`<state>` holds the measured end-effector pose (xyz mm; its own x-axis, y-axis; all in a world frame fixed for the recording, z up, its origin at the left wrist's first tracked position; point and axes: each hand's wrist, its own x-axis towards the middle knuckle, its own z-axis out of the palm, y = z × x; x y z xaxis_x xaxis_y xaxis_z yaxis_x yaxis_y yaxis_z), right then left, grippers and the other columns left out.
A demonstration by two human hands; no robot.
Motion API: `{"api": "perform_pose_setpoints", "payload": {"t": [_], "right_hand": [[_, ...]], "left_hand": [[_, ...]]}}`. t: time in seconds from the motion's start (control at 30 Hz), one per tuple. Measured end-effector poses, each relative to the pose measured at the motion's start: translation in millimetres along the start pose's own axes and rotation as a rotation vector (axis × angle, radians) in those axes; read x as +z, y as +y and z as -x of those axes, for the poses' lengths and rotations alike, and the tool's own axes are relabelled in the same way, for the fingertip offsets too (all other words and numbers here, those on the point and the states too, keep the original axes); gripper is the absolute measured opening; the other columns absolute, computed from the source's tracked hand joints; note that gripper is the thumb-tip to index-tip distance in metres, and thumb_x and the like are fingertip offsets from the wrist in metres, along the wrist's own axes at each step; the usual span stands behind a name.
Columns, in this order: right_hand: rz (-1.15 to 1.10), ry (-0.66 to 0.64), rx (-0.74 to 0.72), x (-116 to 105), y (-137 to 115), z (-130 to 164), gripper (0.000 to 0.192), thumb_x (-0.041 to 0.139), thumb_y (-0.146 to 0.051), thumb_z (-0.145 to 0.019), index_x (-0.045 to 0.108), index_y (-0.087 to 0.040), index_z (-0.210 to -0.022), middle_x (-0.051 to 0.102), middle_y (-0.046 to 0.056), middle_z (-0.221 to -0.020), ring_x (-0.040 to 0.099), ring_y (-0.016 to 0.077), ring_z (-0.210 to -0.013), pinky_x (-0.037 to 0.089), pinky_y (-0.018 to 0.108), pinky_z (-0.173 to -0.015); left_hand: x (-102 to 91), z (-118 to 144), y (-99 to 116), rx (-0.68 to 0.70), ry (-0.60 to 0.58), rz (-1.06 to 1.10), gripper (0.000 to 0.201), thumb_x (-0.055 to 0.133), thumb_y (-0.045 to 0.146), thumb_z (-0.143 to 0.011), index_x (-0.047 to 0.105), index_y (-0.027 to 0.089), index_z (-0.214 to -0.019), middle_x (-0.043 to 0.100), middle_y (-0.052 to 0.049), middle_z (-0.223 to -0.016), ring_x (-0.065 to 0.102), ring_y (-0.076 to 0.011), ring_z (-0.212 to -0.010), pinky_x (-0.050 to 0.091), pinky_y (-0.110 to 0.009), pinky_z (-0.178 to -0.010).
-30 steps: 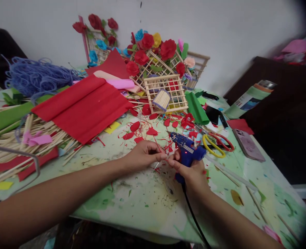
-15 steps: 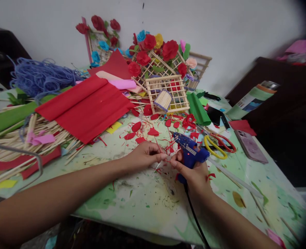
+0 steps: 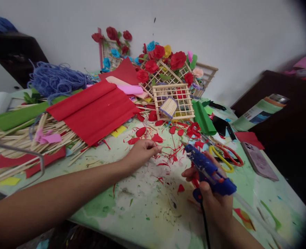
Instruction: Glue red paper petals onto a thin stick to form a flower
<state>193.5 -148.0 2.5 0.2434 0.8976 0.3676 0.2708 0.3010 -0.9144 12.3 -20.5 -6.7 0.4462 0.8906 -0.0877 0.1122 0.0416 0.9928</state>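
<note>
**Hot glue over paper scraps**

Cluttered worktop (image 3: 142, 207): right hand (image 3: 215, 200) grips the blue glue gun (image 3: 210, 171) above it; left hand (image 3: 142, 154) rests loosely curled among red paper petals (image 3: 158, 138) — a stray hot drip could burn fingers or weld scraps down.

A blue glue gun (image 3: 210, 171) with a black cord (image 3: 204, 221), red petals (image 3: 147, 134), red crepe (image 3: 95, 107), yellow-and-red scissors (image 3: 225, 157), purple-blue cord (image 3: 56, 79) and tan sticks (image 3: 15, 138) lie over a green-splotched pale worktop (image 3: 142, 204).
</note>
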Motion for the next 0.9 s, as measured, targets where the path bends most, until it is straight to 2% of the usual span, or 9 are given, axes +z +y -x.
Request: {"api": "perform_pose_setpoints", "payload": {"t": [0.1, 0.23, 0.37, 0.53, 0.9], "right_hand": [[0.203, -0.028, 0.025, 1, 0, 10, 0.053, 0.06, -0.062, -0.073, 0.059, -0.024, -0.11, 0.07, 0.007, -0.079, 0.064, 0.0228, -0.067, 0.05, 0.035, -0.06], [0.406, -0.04, 0.026, 1, -4, 15, 0.048, 0.06, -0.066, -0.07, 0.067, -0.023, -0.091, 0.071, 0.006, -0.072, 0.066, 0.0242, -0.065, 0.047, 0.032, -0.056], [0.458, -0.057, 0.076, 3, -5, 11, 0.039, 0.061, -0.062, -0.071, 0.066, -0.023, -0.079, 0.069, 0.003, -0.064, 0.063, 0.0203, -0.057, 0.045, 0.029, -0.052], [0.43, -0.1, 0.149, 4, -1, 8, 0.039, 0.061, -0.062, -0.069, 0.064, -0.023, -0.072, 0.064, 0.0, -0.058, 0.057, 0.0159, -0.049, 0.041, 0.026, -0.048], [0.5, -0.13, 0.069, 2, 7, 6, 0.045, 0.054, -0.065, -0.074, 0.058, -0.022, -0.065, 0.054, -0.001, -0.05, 0.047, 0.0129, -0.045, 0.033, 0.024, -0.043]], "left_hand": [[0.2, -1, -1, -0.011, 0.048, 0.007, 0.035, 0.06, 0.047, -0.071, 0.051, 0.016, -0.059, 0.037, 0.006, -0.047, 0.029, -0.0066, -0.045, 0.022, -0.022, -0.045], [0.0, -1, -1, -0.004, 0.075, 0.017, 0.036, 0.06, 0.049, -0.071, 0.053, 0.016, -0.06, 0.038, 0.006, -0.048, 0.03, -0.0073, -0.046, 0.024, -0.023, -0.046], [-0.2, -1, 0, -0.012, 0.06, 0.029, 0.036, 0.06, 0.047, -0.072, 0.05, 0.016, -0.056, 0.036, 0.006, -0.047, 0.029, -0.0071, -0.047, 0.024, -0.023, -0.048], [-0.1, 1, 5, -0.027, 0.027, -0.001, 0.034, 0.061, 0.042, -0.072, 0.048, 0.016, -0.054, 0.037, 0.006, -0.045, 0.029, -0.0065, -0.045, 0.024, -0.024, -0.049], [0.3, 1, 2, 0.01, -0.01, -0.027, 0.031, 0.059, 0.041, -0.074, 0.051, 0.016, -0.056, 0.039, 0.006, -0.046, 0.032, -0.0065, -0.044, 0.027, -0.024, -0.049]]}}
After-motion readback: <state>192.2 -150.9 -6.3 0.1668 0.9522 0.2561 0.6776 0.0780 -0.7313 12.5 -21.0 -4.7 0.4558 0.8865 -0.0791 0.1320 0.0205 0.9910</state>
